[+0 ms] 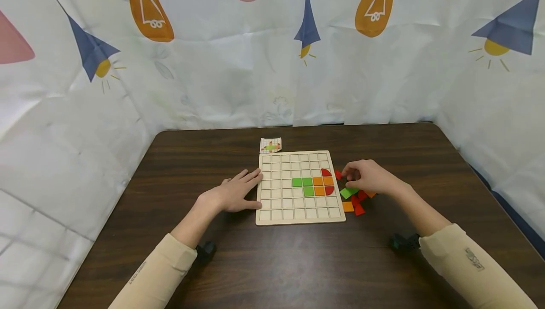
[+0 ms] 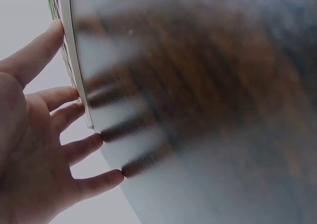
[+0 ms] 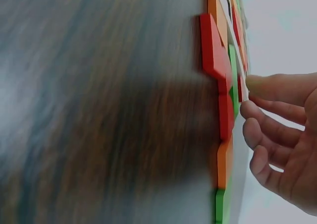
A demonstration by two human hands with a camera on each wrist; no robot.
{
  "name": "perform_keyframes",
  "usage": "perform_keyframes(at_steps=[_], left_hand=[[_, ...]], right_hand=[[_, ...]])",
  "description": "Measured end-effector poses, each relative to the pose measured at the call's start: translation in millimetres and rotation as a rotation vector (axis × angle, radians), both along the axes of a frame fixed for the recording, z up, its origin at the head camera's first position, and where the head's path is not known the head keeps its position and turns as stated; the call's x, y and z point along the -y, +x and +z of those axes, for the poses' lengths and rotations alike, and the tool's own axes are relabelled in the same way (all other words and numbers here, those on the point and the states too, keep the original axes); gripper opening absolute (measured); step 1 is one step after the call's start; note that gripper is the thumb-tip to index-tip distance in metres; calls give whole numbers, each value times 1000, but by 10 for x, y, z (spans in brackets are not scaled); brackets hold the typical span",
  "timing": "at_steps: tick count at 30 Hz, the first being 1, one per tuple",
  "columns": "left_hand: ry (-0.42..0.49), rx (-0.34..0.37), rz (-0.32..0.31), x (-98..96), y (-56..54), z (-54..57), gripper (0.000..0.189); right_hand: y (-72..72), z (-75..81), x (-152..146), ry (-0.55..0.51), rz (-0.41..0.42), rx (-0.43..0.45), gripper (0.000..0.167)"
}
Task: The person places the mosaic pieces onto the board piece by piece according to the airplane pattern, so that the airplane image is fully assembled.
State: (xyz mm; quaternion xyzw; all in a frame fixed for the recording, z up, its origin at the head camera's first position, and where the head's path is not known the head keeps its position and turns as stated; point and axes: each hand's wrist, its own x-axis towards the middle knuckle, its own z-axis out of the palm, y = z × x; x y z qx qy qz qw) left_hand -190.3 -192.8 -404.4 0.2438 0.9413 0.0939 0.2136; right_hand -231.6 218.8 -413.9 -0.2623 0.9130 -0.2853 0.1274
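A pale wooden grid board lies on the table, with green squares, orange squares and two red rounded pieces set in its cells. My left hand is spread at the board's left side, thumb and some fingertips touching its edge; the left wrist view shows the fingers straight. Over the loose pieces beside the right edge is my right hand, fingers loosely bent. Its thumb and index finger come close to a red piece, with no piece visibly held.
Loose green, red and orange pieces lie to the right of the board, some overlapping. A small card with a coloured grid picture touches the board's far left corner. A patterned curtain hangs behind the dark table.
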Motion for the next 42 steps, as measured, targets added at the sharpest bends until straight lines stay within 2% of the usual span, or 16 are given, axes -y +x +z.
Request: perform_keyframes(at_steps=[9, 20, 25, 35, 42], left_hand=[[-31, -16, 27, -12, 115, 3, 82], [-56, -39, 30, -92, 448, 51, 79], [-62, -25, 51, -116, 551, 77, 80], [-84, -11, 65, -141, 597, 95, 80], [-74, -23, 57, -121, 530, 81, 80]], right_hand=[[51, 64, -156, 35, 11, 15, 18], [62, 52, -228, 49, -5, 55, 11], [61, 39, -218, 49, 0, 54, 12], [74, -21, -202, 51, -6, 2, 19], [58, -36, -198, 51, 2, -6, 16]])
